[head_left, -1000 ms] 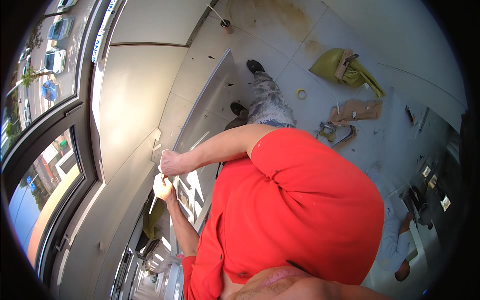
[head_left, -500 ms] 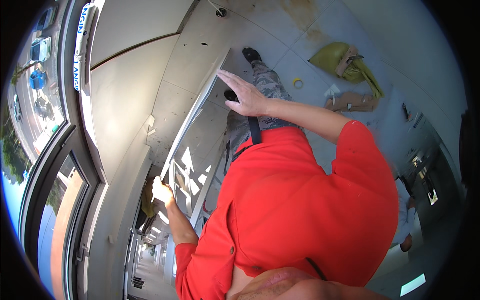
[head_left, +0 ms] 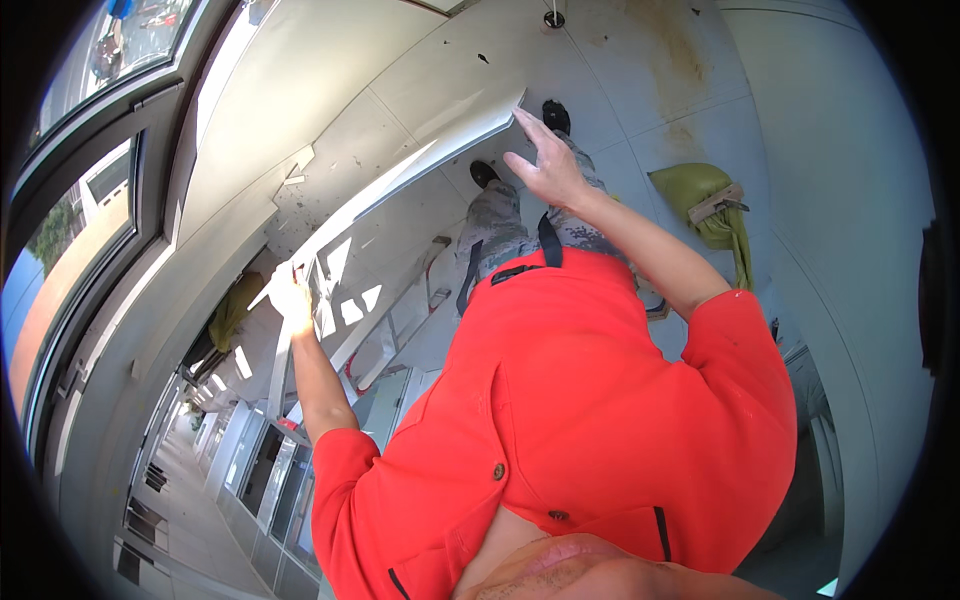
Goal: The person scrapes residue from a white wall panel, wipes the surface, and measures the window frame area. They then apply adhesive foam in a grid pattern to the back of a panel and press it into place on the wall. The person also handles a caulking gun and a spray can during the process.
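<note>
In the head view, my left hand (head_left: 291, 294) is closed on the near end of a long, thin white strip (head_left: 397, 168), which runs up toward the top middle. My right hand (head_left: 546, 164) is open beside the strip's far end, fingers spread and thumb apart; its fingertips are close to the edge, and I cannot tell whether they touch it. Below the strip is an aluminium stepladder (head_left: 385, 341) with red parts, partly hidden by the strip and my left arm. My camouflage trousers and black shoes show on the tiled floor between my hands.
An open dark-framed window (head_left: 143, 105) is at upper left over a pale wall. An olive bag (head_left: 678, 182) with a wooden-handled tool lies at right. Another olive sack (head_left: 238, 308) is at left. A small cup-like object (head_left: 554, 19) stands at the top. A long corridor recedes at lower left.
My right hand has moved from beside my left out along the strip and now stands open at its far end. My left hand still grips it, higher in view. The whole view has shifted.
</note>
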### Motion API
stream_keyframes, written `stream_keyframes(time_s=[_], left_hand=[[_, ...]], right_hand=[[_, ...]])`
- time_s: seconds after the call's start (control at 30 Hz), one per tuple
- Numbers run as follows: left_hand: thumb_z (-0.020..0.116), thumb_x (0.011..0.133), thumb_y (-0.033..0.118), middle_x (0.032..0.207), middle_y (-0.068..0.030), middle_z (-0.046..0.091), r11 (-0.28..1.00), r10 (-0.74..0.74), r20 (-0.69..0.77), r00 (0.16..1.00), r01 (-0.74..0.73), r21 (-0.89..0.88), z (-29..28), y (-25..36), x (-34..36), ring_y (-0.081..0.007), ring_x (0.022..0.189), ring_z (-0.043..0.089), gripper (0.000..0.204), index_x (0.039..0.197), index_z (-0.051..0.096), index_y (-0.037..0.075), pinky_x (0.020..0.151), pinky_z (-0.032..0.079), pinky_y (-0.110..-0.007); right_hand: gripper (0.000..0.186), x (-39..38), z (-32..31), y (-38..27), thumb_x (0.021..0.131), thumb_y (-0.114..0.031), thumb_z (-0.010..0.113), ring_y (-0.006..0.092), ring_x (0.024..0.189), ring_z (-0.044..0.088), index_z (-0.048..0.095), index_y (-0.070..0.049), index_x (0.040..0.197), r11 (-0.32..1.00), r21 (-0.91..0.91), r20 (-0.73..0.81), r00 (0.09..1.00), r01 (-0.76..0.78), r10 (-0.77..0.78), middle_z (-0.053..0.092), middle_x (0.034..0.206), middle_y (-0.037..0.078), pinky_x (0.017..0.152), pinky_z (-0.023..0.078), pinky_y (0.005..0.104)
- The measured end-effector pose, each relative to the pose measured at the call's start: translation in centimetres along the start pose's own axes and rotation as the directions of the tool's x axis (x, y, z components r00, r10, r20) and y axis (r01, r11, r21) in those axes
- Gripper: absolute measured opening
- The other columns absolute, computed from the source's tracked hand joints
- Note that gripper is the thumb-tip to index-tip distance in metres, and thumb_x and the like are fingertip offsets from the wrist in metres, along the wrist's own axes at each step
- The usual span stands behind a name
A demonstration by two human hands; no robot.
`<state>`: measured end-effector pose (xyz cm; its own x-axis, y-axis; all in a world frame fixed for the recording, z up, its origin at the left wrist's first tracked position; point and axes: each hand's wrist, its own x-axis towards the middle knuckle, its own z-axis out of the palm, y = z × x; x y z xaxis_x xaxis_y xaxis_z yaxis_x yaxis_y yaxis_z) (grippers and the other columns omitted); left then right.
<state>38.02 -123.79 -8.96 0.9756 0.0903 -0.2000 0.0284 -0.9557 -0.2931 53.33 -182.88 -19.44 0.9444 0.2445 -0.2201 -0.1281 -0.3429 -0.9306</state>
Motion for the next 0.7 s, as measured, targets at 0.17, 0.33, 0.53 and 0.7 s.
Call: stream_keyframes(time_s=[0.17,0.33,0.53,0.7], left_hand=[[0.074,0.098,0.023,0.099,-0.0121,0.074,0.994,-0.005,-0.127,0.992,-0.009,-0.109,1.8,-1.0,-2.4,-0.0347,0.095,0.069,0.017,0.109,0.075,0.01,0.088,0.053,-0.048],[0.069,0.099,0.034,0.104,-0.0074,0.075,0.992,-0.059,-0.232,0.971,0.031,-0.121,7.3,-8.0,-5.9,-0.0299,0.1,0.069,0.022,0.104,0.078,0.015,0.091,0.05,-0.047],[0.089,0.082,0.024,0.128,-0.0104,0.072,0.789,-0.408,-0.173,0.896,0.251,-0.561,9.8,-15.4,-9.0,-0.0358,0.13,0.062,0.033,0.109,0.074,0.011,0.114,0.044,-0.05],[0.092,0.086,0.019,0.16,-0.0161,0.051,-0.265,-0.755,0.38,0.535,0.281,-0.922,14.1,-18.5,-10.4,-0.0354,0.139,0.056,0.082,0.153,0.049,0.003,0.12,0.043,-0.046]], right_hand=[[0.061,-0.7,-2.1,-8.6,0.092,-0.007,0.077,0.0394,0.14,0.061,0.058,0.005,0.149,0.949,-0.198,-0.074,0.962,0.244,-0.263,0.063,0.15,0.024,0.118,0.048,0.0433],[0.064,0.0,3.7,-18.5,0.088,-0.009,0.082,0.0368,0.143,0.059,0.059,0.002,0.147,0.655,-0.475,0.241,0.802,0.588,-0.546,0.063,0.15,0.022,0.118,0.048,0.0445],[0.071,2.0,26.9,-21.3,0.089,-0.025,0.084,0.0353,0.119,0.069,0.054,0.002,0.146,0.425,-0.376,0.645,0.562,0.823,-0.517,0.069,0.127,0.021,0.101,0.055,0.0443],[0.031,2.0,42.1,-22.2,0.098,-0.021,0.071,0.0365,0.091,0.075,0.058,-0.003,0.12,0.39,-0.462,0.783,0.573,0.797,-0.242,0.072,0.102,0.018,0.077,0.061,0.0467]])
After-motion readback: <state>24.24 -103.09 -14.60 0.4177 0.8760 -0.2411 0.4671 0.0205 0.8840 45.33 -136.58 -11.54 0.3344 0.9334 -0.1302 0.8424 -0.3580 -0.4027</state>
